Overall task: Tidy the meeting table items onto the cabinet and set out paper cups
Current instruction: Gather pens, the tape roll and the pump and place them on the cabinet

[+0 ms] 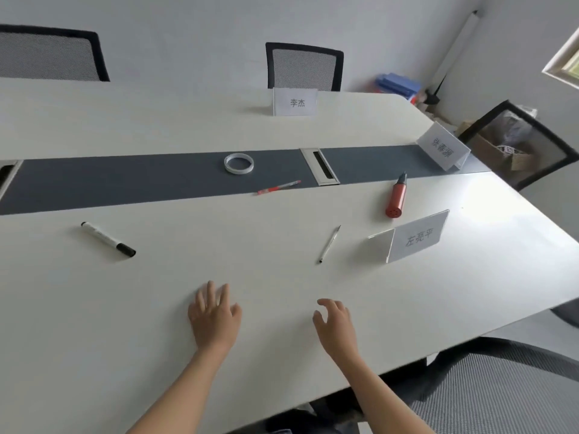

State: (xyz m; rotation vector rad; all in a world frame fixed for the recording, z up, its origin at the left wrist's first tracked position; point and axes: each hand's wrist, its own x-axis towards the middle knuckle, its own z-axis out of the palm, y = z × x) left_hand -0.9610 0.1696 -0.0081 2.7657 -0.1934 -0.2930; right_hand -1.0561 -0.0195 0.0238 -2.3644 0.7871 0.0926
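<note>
On the white meeting table [94, 308] lie a black-and-white marker [108, 239], a slim white pen [329, 244], a red pen [279, 187], a roll of clear tape [238, 163] and a red cylinder with a black tip [397, 196]. Three name cards stand on it: one near right [416, 236], one far right [443, 146], one at the far side [295, 101]. My left hand [214, 314] hovers flat over the near table, fingers spread, holding nothing. My right hand [336, 324] is beside it, fingers loosely bent, empty. No cups or cabinet are in view.
A dark strip [125, 183] with a metal cable hatch [319, 166] runs along the table's middle. Mesh chairs stand at the far side [304, 67], far left [47, 54], right [517, 145] and near right [488, 393]. Blue folders [398, 84] lie in the corner.
</note>
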